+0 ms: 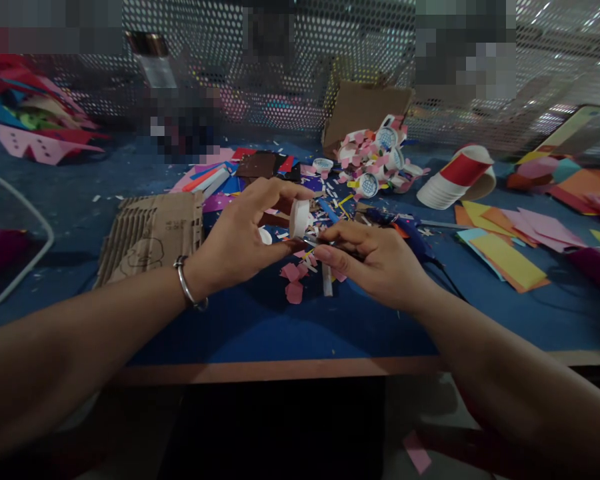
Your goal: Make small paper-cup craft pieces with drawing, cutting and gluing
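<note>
My left hand [245, 233] pinches a small white paper cup [300, 218] between thumb and fingers, holding it on its side above the blue table [260, 320]. My right hand [367, 260] is closed round a thin dark tool [325, 241], likely scissors, whose tip meets the cup's lower rim. A metal bangle [189, 287] circles my left wrist. Pink paper scraps [294, 280] and a white strip [327, 280] lie on the table just below both hands.
A torn corrugated cardboard piece [153, 233] lies left of my hands. A stack of red-and-white paper cups [455, 177] lies on its side at right, with coloured paper sheets [510, 250] near it. Decorated small cups [375, 160] and a cardboard box [365, 110] sit behind. A perforated metal screen [280, 67] backs the table.
</note>
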The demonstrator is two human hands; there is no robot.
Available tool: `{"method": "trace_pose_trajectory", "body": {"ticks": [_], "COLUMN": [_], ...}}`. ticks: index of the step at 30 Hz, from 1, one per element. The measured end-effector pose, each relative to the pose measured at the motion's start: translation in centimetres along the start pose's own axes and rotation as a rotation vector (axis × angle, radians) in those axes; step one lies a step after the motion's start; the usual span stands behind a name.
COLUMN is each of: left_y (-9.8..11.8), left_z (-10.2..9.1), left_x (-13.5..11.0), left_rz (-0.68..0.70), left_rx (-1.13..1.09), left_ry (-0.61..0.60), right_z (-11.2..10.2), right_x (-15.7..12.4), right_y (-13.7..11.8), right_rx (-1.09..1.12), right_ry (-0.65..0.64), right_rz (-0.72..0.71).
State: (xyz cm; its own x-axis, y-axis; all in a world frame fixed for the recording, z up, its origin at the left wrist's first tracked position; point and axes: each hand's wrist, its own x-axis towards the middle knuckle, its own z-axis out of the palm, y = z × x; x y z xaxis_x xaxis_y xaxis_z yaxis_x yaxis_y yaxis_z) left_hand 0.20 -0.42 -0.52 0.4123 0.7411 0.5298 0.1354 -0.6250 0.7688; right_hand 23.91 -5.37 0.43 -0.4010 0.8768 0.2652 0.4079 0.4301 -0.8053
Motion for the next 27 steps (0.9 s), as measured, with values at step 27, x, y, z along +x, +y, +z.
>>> {"method": "trace_pose_trajectory", "body": {"ticks": [27], "left_y": [0.32], "left_z": [-0.42], "left_x": [-0.88], "left_rz": [0.047], "left_rx": [0.051], "left_ry": [-0.014], "right_z": [-0.31], "right_x": [0.01], "right_y": [-0.27], "right_rx": [0.008], "right_ry": [-0.048], "right_rz": [-0.020]}}
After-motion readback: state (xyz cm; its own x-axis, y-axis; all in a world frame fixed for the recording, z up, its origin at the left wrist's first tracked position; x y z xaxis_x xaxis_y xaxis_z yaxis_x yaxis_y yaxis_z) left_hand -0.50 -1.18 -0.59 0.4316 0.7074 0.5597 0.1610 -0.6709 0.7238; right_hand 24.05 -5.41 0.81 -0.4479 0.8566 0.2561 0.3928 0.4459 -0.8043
